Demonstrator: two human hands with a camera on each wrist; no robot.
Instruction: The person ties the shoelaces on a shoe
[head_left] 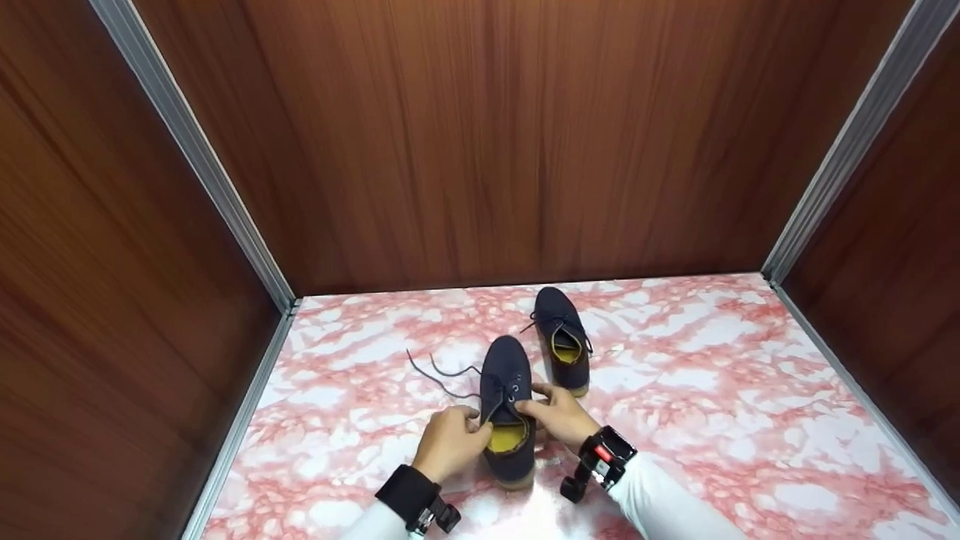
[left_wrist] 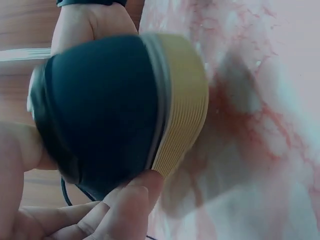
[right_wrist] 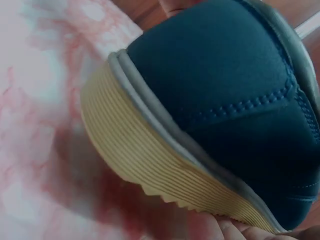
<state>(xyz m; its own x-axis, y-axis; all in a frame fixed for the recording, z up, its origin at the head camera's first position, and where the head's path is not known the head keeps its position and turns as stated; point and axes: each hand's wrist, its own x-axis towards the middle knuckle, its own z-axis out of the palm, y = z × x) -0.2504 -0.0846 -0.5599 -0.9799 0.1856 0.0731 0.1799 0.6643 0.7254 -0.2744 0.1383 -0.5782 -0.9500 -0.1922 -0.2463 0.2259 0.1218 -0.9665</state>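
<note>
Navy upper and tan ribbed sole identify the near shoe, grasped from both sides on the table side nearest the wearer, toe pointing away. The left hand holds the left flank, thumb at the rim beside the yellow lining; the right hand holds the right flank, thumb by the eyelets, fingers reaching down toward the sole. In the wrist views the heel seems raised off the table — whether the toe touches cannot be told. Status, near shoe: lacing appears incomplete. Loose lengths of lace trail to the left, no bow is visible, and some right-side eyelets look unthreaded; threading, tightening and tying would therefore seem to remain. Status, far shoe: it stands upright, ahead and to the right, with lace showing at both sides; it appears laced, though a finished knot cannot be confirmed at this size. Clearance is least on the right, where the right hand lies near the far shoe's heel; a sideways swing could knock it. To the left, the loose lace lies between the near shoe and the left panel, well apart. Forward, the table ends at the back panel, with the far shoe's toe near that edge. Past the far shoe, a broad stretch of table runs to the right panel — the most generous room for moving.
</note>
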